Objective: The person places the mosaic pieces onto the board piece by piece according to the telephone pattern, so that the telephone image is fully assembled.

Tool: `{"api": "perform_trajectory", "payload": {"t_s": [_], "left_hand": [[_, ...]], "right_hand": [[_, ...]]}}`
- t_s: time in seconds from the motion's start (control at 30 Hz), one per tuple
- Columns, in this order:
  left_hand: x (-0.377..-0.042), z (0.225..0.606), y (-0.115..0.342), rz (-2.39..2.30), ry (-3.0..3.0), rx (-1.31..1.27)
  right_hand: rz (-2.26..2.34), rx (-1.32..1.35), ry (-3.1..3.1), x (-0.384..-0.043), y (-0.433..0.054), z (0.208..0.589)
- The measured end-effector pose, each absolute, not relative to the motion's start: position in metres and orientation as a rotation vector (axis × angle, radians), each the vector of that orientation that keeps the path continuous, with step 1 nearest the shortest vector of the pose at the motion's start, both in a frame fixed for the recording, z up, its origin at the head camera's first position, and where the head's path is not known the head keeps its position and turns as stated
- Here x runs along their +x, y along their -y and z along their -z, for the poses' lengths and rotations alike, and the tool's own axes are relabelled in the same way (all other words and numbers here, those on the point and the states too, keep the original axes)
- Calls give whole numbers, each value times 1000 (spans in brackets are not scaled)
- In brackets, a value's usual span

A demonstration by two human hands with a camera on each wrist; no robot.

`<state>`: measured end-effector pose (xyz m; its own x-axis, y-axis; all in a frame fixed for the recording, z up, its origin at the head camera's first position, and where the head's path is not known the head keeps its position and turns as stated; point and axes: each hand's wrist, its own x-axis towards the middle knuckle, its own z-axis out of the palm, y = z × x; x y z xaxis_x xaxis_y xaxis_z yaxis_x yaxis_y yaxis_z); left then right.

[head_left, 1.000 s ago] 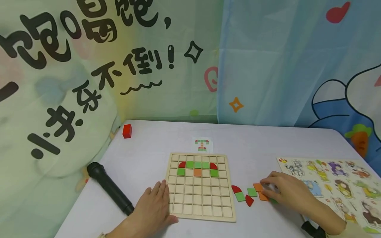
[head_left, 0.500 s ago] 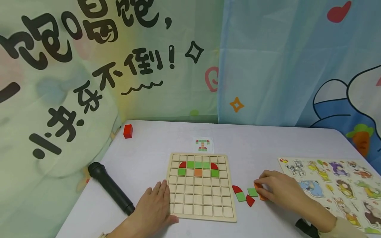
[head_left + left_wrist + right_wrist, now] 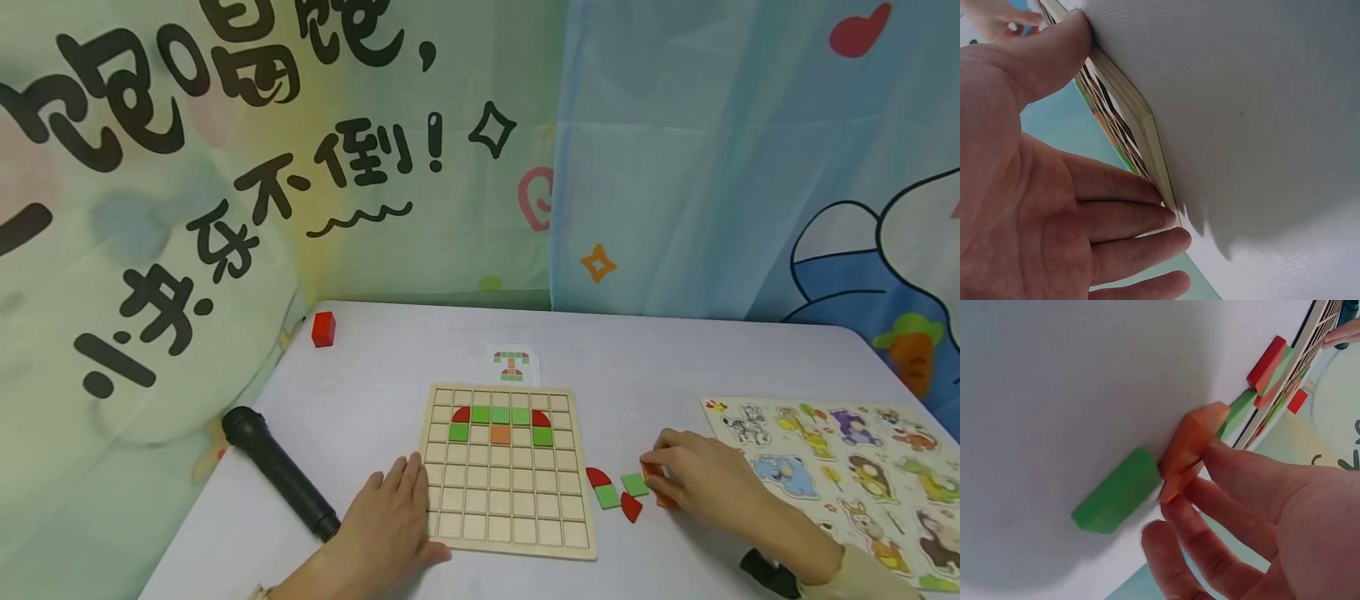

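My left hand (image 3: 386,508) lies with straight fingers along the left edge of a wooden grid board (image 3: 487,479), its thumb at the near corner. Red, green and orange tiles fill some cells in the board's upper rows, among them an orange tile (image 3: 500,435). To the right of the board, my right hand (image 3: 708,483) pinches at two orange square tiles. In the right wrist view the thumb is against the nearer orange tile (image 3: 1188,440), with fingertips at the other orange tile (image 3: 1175,483). A green tile (image 3: 1119,494) lies beside them on the table.
Loose red and green tiles, including a red quarter-round tile (image 3: 632,507), lie between board and right hand. A pattern card (image 3: 525,375) sits behind the board. A black microphone (image 3: 281,475) is at left, a red block (image 3: 323,329) far left, an animal puzzle board (image 3: 817,442) at right.
My right hand has shifted a little left, its thumb and fingers closing in on the orange tiles, which it now partly covers. The left hand stays at the board's edge.
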<state>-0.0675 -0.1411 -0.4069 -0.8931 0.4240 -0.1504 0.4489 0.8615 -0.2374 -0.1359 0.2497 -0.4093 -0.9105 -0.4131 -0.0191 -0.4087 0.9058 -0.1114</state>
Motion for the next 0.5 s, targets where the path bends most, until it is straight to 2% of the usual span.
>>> {"api": "perform_trajectory", "payload": {"t_s": [0.27,0.5], "left_hand": [[-68,406,139,384,-2905,691],[-69,406,139,340,-2896,653]], "right_hand": [[117,-771,-3124,-138,-229,395],[154,-1107,-3122,-144,-161,392]]}}
